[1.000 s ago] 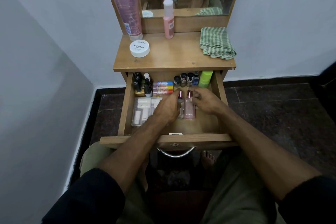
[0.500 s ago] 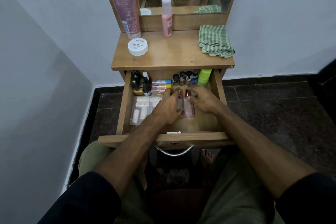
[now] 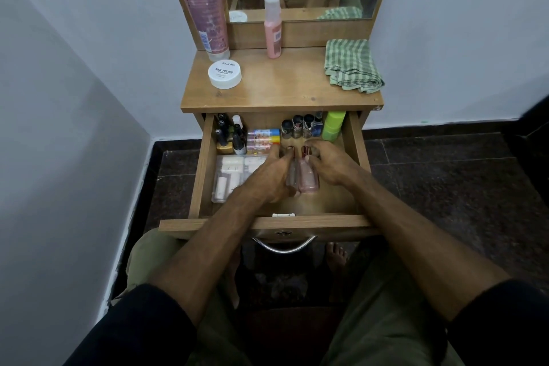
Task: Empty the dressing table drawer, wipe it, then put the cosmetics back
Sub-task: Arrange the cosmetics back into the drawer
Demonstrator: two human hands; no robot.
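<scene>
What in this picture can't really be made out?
- Head view: left hand covers part of the clear bottle and of the plastic tray.
- Back row of nail polish bottles: labels too small, partly shadowed by the tabletop.
- Pink tube: top cut off by the frame edge.

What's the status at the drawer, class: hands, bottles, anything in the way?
Left hand and right hand each grip a pink bottle lying in the open drawer. Nail polishes stand close behind.

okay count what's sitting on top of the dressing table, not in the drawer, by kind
Tubes: 1, the tall pink tube
Bottles: 1, the pink bottle
Jars: 1, the white nail polish jar
Cloths: 1, the green checked cloth
Total: 4
</scene>
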